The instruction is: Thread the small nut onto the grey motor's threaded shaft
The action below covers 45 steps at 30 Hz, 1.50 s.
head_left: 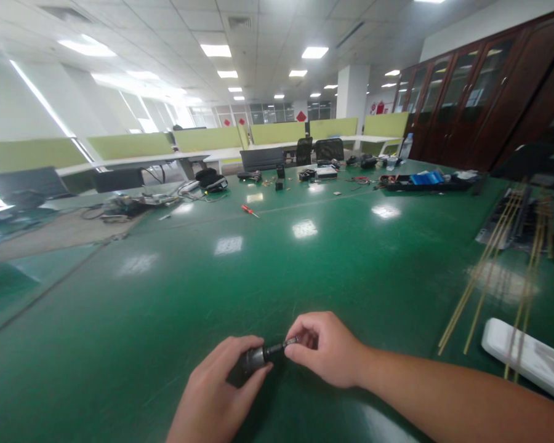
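Near the front of the green table [240, 277], my left hand [221, 381] is closed around a short dark metal cylinder [255, 359]. A thin black shaft [273, 351] sticks out of the cylinder's right end. My right hand [325, 351] pinches the far end of that shaft, where a small greyish tip [292, 340] shows between thumb and forefinger. Cylinder and shaft lie in one line, slightly raised to the right. What exact kind of part this is I cannot make out.
A red screwdriver [248, 210] lies farther back. To the right are thin bamboo sticks [482, 271] and a white oblong device [526, 357]. Along the far edge sit a black tray [397, 183] with blue items, a bottle [407, 147] and assorted electronics. Cables [138, 203] are heaped at left.
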### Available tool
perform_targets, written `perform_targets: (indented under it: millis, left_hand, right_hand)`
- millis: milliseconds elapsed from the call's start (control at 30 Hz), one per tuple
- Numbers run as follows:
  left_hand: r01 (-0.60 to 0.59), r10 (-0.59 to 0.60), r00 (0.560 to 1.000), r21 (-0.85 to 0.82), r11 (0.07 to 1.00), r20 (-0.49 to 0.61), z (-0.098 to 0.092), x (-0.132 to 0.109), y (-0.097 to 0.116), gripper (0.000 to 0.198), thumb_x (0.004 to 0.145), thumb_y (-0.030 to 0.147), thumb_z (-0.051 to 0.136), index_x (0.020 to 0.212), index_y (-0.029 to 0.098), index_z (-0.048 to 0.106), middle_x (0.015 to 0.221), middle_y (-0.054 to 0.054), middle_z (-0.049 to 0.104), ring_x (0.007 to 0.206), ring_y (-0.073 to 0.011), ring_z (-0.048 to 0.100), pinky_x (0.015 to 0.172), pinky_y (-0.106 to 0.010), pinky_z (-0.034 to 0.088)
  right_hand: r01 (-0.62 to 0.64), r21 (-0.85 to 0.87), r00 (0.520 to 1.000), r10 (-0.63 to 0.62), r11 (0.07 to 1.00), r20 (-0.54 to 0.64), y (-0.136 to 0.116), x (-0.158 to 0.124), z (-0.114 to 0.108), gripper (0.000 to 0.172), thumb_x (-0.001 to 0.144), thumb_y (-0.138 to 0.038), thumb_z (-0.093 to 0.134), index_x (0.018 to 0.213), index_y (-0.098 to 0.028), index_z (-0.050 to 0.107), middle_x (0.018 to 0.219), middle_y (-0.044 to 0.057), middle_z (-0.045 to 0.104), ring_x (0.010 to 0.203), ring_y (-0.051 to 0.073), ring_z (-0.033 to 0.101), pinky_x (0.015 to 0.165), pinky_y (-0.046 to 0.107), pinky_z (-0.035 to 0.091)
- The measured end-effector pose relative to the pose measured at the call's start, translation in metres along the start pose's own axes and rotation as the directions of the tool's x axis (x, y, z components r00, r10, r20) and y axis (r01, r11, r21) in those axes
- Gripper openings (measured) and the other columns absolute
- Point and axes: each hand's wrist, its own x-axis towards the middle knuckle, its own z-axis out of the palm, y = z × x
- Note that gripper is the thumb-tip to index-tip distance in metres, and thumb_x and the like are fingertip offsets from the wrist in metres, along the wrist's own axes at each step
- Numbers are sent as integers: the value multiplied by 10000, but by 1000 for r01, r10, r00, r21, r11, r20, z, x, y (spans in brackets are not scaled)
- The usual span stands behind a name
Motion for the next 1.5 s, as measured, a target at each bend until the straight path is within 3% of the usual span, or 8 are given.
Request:
perform_targets:
  millis: [1500]
  left_hand:
    - [-16,16,1000,22,1000,-8,-4,-1,-5,198,881,377,667,1055,287,637,931,36,729,805,-133,719,731,-189,563]
  right_hand:
    - [-49,108,999,50,993,-11,2,3,0,129,765,-257,690,792,-133,668,628,-19,567,579,110,489,557,231,378]
